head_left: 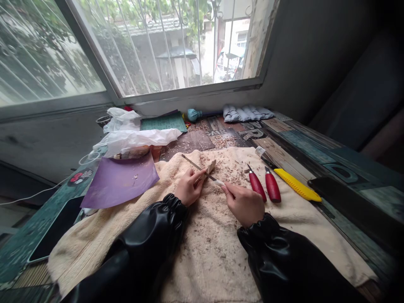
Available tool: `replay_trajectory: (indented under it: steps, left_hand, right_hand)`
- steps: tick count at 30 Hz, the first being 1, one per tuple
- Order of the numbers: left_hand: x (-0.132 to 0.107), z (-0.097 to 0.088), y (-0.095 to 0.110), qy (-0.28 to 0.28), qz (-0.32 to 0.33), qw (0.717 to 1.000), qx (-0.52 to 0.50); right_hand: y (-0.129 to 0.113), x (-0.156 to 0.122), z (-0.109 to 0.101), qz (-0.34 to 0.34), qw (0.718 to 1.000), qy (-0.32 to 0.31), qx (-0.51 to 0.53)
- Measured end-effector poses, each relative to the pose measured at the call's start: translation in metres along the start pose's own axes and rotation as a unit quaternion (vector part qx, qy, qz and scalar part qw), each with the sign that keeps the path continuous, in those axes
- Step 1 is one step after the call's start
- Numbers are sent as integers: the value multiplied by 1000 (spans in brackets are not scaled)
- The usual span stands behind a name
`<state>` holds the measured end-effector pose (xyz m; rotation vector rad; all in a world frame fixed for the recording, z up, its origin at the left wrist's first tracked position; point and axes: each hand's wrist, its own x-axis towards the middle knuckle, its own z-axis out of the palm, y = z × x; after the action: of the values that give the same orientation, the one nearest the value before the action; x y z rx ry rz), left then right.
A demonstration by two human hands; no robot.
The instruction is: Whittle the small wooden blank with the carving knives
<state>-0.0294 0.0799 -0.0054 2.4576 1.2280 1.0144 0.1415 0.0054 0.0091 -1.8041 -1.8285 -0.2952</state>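
By barred window, counter (284, 147) with beige towel (205, 252) spread on it, shavings all over. I see left hand (188, 188) closed around small wood piece (211, 167); piece rests at towel centre, tip pointing away. Right hand (243, 204) closed on pale handle of thin file (192, 163), shaft crossing over piece. Two red knives (256, 185) and yellow cutter (296, 184) just right of it, purple sheet (121, 183) at left. My judgement: press piece firmly on towel, fingers behind shaft, strokes short and light, so wood does not slip.
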Motion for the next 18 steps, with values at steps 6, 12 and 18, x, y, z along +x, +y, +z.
replay_trajectory:
  steps: [6,12,18]
  left_hand:
    - [0,0,0,0,-1,1000,6]
    - [0,0,1,5,2,1000,14]
    - [-1,-2,2,0,8,999,46]
  right_hand:
    - [0,0,1,0,1000,-8,7]
    - [8,7,-4,11,1000,14,5]
    - [23,18,-16,97,991,73,54]
